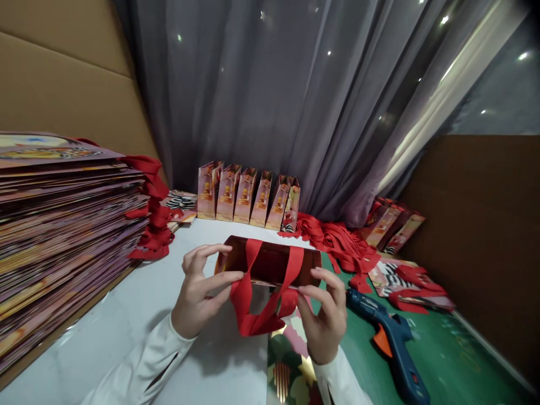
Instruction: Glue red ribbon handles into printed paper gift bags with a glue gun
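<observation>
A paper gift bag faces me with its mouth open, held between both hands above the white tabletop. Red ribbon handles loop over its near rim and hang down in front. My left hand pinches the left end of the bag, fingers on the rim and thumb near the ribbon. On the right end, my right hand grips the rim and the near edge with thumb and fingers. The bag's lower part is mostly hidden.
Flat bags are stacked high at left. Several standing gift bags line the back by the curtain. Red ribbons lie in a heap. A blue glue gun rests on the green mat; more bags stand at right.
</observation>
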`<state>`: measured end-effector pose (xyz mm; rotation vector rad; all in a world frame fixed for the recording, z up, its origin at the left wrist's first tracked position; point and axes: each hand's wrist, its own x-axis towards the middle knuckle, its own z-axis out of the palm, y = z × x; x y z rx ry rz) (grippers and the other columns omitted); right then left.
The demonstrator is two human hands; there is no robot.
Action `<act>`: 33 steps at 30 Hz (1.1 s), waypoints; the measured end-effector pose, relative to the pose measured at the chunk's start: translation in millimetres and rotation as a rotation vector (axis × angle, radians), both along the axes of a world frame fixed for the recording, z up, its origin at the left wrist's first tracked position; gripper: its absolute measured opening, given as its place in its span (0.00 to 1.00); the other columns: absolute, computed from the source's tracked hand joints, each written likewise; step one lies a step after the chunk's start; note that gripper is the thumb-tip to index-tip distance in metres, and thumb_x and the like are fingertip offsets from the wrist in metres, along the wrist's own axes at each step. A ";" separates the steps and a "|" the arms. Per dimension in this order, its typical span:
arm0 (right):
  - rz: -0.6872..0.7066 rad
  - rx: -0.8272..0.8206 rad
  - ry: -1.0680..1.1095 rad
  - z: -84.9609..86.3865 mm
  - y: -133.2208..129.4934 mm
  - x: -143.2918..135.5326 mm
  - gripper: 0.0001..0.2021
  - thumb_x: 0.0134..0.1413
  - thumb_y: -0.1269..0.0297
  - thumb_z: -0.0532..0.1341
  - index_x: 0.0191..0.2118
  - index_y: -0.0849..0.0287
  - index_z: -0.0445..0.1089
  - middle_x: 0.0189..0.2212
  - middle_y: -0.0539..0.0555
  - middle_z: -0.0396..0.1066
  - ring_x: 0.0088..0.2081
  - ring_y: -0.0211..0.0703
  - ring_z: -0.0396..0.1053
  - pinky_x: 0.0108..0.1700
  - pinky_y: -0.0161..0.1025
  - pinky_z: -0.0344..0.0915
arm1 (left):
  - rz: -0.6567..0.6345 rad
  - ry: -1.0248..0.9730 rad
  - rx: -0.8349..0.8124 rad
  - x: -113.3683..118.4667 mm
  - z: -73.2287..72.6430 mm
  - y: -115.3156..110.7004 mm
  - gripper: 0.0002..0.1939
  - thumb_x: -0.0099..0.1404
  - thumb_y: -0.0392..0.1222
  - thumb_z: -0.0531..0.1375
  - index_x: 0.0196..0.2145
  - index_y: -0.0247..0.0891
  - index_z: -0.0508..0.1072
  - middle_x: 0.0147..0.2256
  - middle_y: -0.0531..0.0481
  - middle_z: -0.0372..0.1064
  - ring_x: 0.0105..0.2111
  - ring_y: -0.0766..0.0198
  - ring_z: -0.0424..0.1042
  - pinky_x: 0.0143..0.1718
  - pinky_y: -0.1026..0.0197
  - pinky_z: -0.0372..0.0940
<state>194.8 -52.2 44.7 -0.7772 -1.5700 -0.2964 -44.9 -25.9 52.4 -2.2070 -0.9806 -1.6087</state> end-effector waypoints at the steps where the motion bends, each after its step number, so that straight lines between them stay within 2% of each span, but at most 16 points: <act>1: 0.007 0.001 0.032 -4.2 0.1 -0.7 0.09 0.55 0.77 0.62 0.37 0.55 0.70 0.47 0.57 0.64 0.51 0.49 0.66 0.47 0.51 0.70 | 0.006 -0.035 -0.015 1.1 -4.0 -1.8 0.09 0.64 0.36 0.59 0.34 0.47 0.79 0.54 0.47 0.60 0.54 0.50 0.60 0.52 0.47 0.54; 3: 0.020 -0.006 0.095 -13.9 0.0 -2.9 0.09 0.55 0.76 0.62 0.39 0.54 0.69 0.50 0.58 0.61 0.53 0.50 0.64 0.48 0.52 0.72 | 0.024 -0.129 -0.074 4.6 -15.3 -6.9 0.09 0.63 0.37 0.61 0.38 0.49 0.78 0.58 0.49 0.54 0.58 0.50 0.57 0.55 0.47 0.55; 4: 0.034 -0.016 0.120 -18.9 -0.4 -4.2 0.11 0.55 0.75 0.63 0.42 0.54 0.69 0.51 0.59 0.60 0.54 0.50 0.64 0.47 0.52 0.73 | 0.023 -0.190 -0.117 6.8 -21.9 -9.9 0.11 0.63 0.38 0.62 0.42 0.51 0.77 0.59 0.48 0.52 0.59 0.50 0.56 0.56 0.49 0.56; 7: 0.088 -0.043 0.141 -30.0 -3.2 -7.5 0.20 0.53 0.75 0.64 0.51 0.54 0.64 0.52 0.60 0.59 0.56 0.50 0.63 0.48 0.51 0.74 | -0.022 -0.382 -0.234 14.0 -40.1 -19.4 0.29 0.61 0.39 0.64 0.58 0.51 0.64 0.57 0.46 0.51 0.59 0.56 0.58 0.56 0.56 0.62; 9: 0.103 -0.051 0.110 -33.1 -5.7 -8.2 0.20 0.53 0.77 0.63 0.50 0.54 0.65 0.52 0.60 0.59 0.57 0.50 0.62 0.48 0.49 0.74 | -0.053 -0.453 -0.257 17.8 -47.7 -24.4 0.33 0.60 0.37 0.64 0.61 0.49 0.60 0.55 0.46 0.53 0.57 0.61 0.60 0.56 0.62 0.63; 11: 0.083 -0.069 0.057 -33.4 -7.9 -8.0 0.17 0.54 0.77 0.61 0.48 0.53 0.68 0.52 0.59 0.57 0.57 0.50 0.61 0.49 0.50 0.73 | -0.070 -0.467 -0.266 19.6 -51.0 -27.7 0.32 0.60 0.36 0.63 0.61 0.48 0.61 0.54 0.47 0.54 0.57 0.64 0.60 0.57 0.65 0.62; 14: 0.031 -0.119 -0.044 -31.5 -11.3 -7.5 0.14 0.56 0.76 0.59 0.46 0.53 0.71 0.55 0.60 0.54 0.58 0.54 0.59 0.53 0.57 0.68 | -0.048 -0.433 -0.284 19.4 -50.9 -30.3 0.31 0.60 0.34 0.63 0.59 0.48 0.62 0.54 0.47 0.55 0.57 0.64 0.60 0.55 0.66 0.64; 16: -0.006 -0.159 -0.096 -28.9 -14.3 -8.0 0.13 0.57 0.75 0.58 0.45 0.54 0.71 0.56 0.61 0.52 0.59 0.57 0.57 0.54 0.59 0.65 | 0.001 -0.370 -0.282 18.5 -49.0 -31.2 0.25 0.61 0.34 0.63 0.55 0.48 0.67 0.54 0.47 0.54 0.56 0.62 0.61 0.52 0.65 0.67; 19: -0.056 -0.224 -0.148 -21.2 -19.7 -8.6 0.11 0.58 0.73 0.58 0.43 0.54 0.71 0.55 0.60 0.53 0.57 0.56 0.56 0.50 0.55 0.64 | 0.058 -0.264 -0.241 17.6 -44.7 -32.0 0.14 0.62 0.33 0.61 0.45 0.46 0.72 0.54 0.48 0.53 0.54 0.62 0.62 0.52 0.62 0.67; 21: -0.069 -0.263 -0.178 -13.7 -23.0 -7.5 0.09 0.58 0.72 0.59 0.42 0.53 0.72 0.52 0.59 0.54 0.55 0.54 0.56 0.48 0.51 0.63 | 0.067 -0.226 -0.215 17.0 -42.0 -31.9 0.10 0.62 0.32 0.61 0.40 0.44 0.73 0.54 0.49 0.52 0.54 0.63 0.63 0.53 0.62 0.66; 25: -0.042 -0.286 -0.271 0.7 -26.8 0.4 0.07 0.59 0.71 0.59 0.40 0.53 0.72 0.47 0.56 0.60 0.48 0.49 0.60 0.47 0.47 0.58 | 0.059 -0.209 -0.206 15.2 -39.6 -30.9 0.09 0.61 0.31 0.61 0.38 0.44 0.73 0.54 0.49 0.52 0.56 0.61 0.61 0.54 0.61 0.64; 29: -0.081 -0.290 -0.391 9.4 -28.5 10.8 0.05 0.61 0.67 0.60 0.40 0.52 0.72 0.43 0.53 0.70 0.44 0.47 0.62 0.45 0.46 0.52 | 0.079 -0.212 -0.198 13.0 -41.4 -29.8 0.08 0.61 0.31 0.61 0.35 0.45 0.75 0.54 0.50 0.53 0.56 0.59 0.61 0.51 0.60 0.65; 33: -0.082 -0.321 -0.516 16.7 -29.8 20.1 0.04 0.62 0.67 0.59 0.36 0.54 0.71 0.38 0.50 0.75 0.40 0.45 0.62 0.42 0.45 0.49 | 0.059 -0.206 -0.173 11.2 -45.4 -29.0 0.08 0.60 0.31 0.61 0.33 0.44 0.76 0.52 0.50 0.54 0.54 0.57 0.63 0.50 0.58 0.67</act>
